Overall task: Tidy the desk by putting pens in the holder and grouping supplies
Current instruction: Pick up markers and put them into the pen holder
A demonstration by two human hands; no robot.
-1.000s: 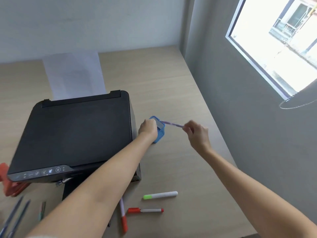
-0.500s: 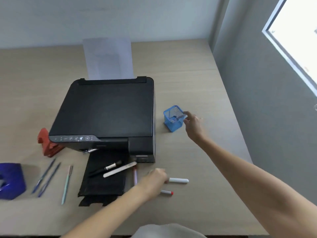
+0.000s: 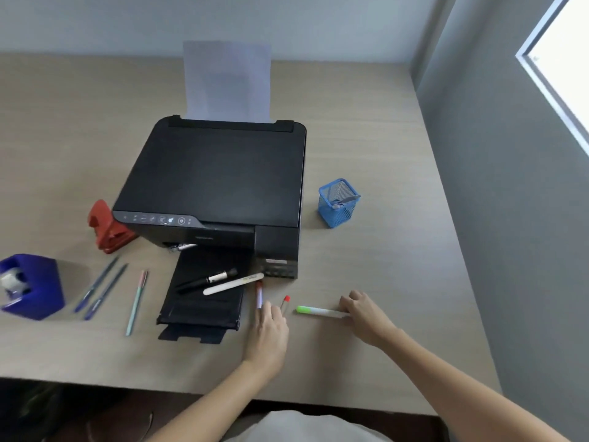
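The blue mesh pen holder [image 3: 338, 204] stands right of the printer with one pen inside. My right hand [image 3: 365, 314] closes on the white end of the green-capped marker [image 3: 314, 310], which lies on the desk. My left hand [image 3: 267, 330] pinches a small red-capped marker [image 3: 285, 302], tilted up between its fingers. Its index finger touches a red-capped pen [image 3: 259, 293] lying beside the tray. A black marker [image 3: 207, 280] and a white marker [image 3: 234, 283] lie on the printer's output tray [image 3: 197, 314]. Two blue pens [image 3: 100, 288] and a green-pink pen [image 3: 137, 301] lie further left.
A black printer [image 3: 220, 177] with a sheet of paper [image 3: 227, 81] fills the desk's middle. A red hole punch [image 3: 106, 228] sits at its left corner and a blue tape dispenser [image 3: 32, 285] at the far left. A grey wall borders the desk's right edge.
My right hand left the holder and came down onto the green-capped marker. My left hand took up the small red-capped marker, which turned from lying sideways to pointing away from me.
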